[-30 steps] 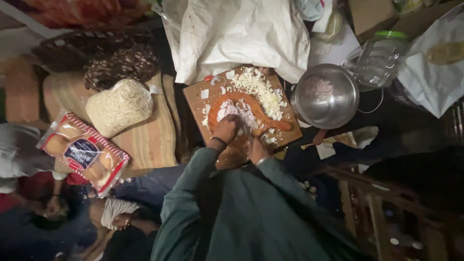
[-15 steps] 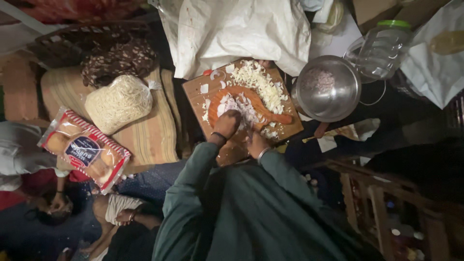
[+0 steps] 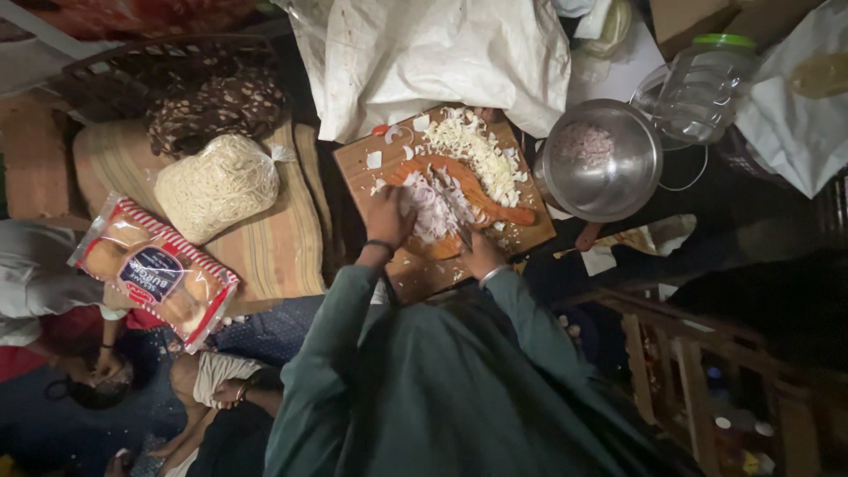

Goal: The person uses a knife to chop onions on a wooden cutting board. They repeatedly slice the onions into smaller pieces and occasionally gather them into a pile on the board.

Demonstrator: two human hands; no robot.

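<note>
1. Head view: since the earlier frame little had shifted; both hands stayed over the chopped onion [image 3: 435, 205], and the whole scene sat slightly lower in view.
2. The left hand [image 3: 387, 219] reached forward on a bent arm, fingers curled together and pressing the onion pile from the left.
3. The right hand [image 3: 481, 254] sat closer in, fingers clamped around a knife [image 3: 459, 223] whose blade angled into the pile.
4. The onion lay on an orange paddle board [image 3: 495, 208], on top of a wooden cutting board [image 3: 415, 269].
5. A steel bowl [image 3: 602, 161] stood just right of the boards.
</note>
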